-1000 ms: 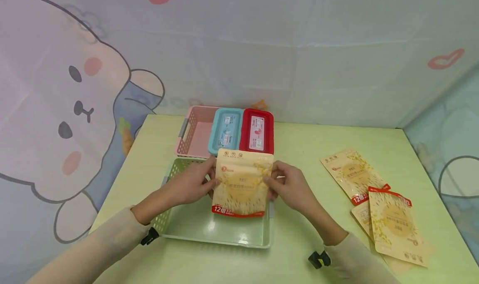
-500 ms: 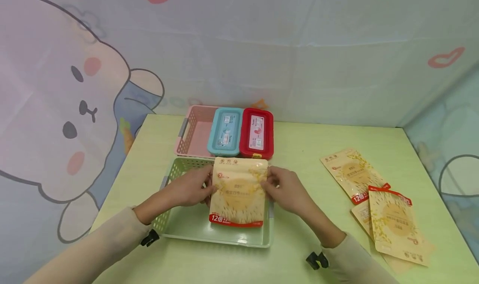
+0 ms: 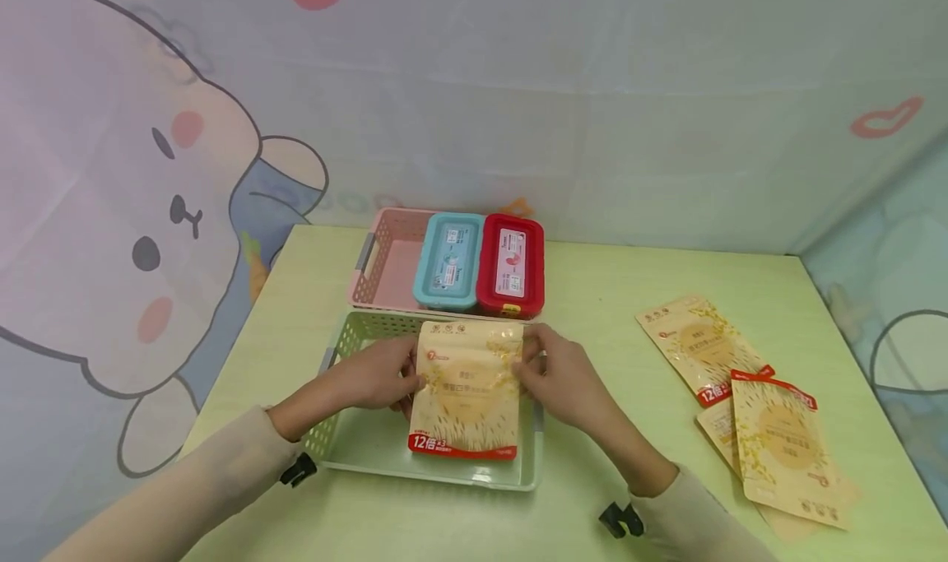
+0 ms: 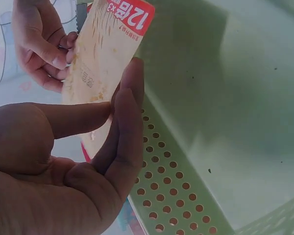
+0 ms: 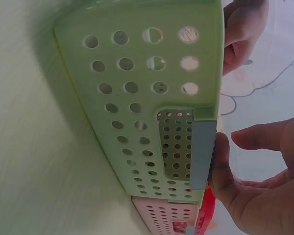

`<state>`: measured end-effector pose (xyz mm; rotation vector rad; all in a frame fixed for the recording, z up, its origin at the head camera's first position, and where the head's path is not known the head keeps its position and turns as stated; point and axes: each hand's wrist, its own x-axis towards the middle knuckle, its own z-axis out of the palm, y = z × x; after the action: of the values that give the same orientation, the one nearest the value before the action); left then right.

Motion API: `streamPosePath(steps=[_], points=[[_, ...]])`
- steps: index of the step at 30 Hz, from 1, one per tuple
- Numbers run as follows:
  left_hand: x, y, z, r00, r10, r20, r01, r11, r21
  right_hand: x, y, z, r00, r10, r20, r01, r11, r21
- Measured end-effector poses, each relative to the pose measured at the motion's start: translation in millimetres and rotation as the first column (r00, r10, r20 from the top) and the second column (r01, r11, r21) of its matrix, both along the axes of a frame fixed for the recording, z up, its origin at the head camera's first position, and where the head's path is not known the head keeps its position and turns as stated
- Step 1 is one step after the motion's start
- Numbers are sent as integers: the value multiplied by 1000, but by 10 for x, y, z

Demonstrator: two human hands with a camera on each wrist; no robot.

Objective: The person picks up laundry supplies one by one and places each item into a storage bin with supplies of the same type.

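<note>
A cream-yellow pouch (image 3: 467, 393) with a red bottom band is held up over the green basket (image 3: 429, 481), its printed front facing me. The left hand (image 3: 381, 373) pinches its left edge, thumb in front and fingers behind, as the left wrist view also shows on the pouch (image 4: 100, 58). At the opposite edge, the right hand (image 3: 559, 377) holds the pouch with its thumb on the front. In the right wrist view, this right hand (image 5: 264, 176) is beside the basket's grey handle (image 5: 204, 154), and the pouch is hidden there.
Behind the green basket stands a pink basket (image 3: 396, 257) with a blue-lidded box (image 3: 450, 257) and a red-lidded box (image 3: 511, 262). Several similar pouches lie at the table's right, including one pouch (image 3: 704, 344) at the back and another pouch (image 3: 785, 443) overlapping others in front.
Both hands have brought the pouch down and slightly left, lower over the green basket. More of the blue-lidded and red-lidded boxes shows behind it. The pouches on the right stay put.
</note>
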<state>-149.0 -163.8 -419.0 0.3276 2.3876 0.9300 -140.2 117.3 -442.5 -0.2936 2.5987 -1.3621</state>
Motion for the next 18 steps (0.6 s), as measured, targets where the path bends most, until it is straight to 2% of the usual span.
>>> streamPosePath(steps=[4,9,13,18], points=[[-12,27,22,1000,-4,8,4,1000,-23,15,-11,20,1000,12,15,-13,1000,27],[-46,71,27,999,-37,19,38,999,-38,52,-21,41,999,41,15,-42,995,90],[-78,92,24,997,-72,24,73,995,-65,111,-39,73,994,103,29,-106,986,126],[-104,99,40,993,-104,49,108,992,-67,195,-93,142,980,199,14,-198,959,204]])
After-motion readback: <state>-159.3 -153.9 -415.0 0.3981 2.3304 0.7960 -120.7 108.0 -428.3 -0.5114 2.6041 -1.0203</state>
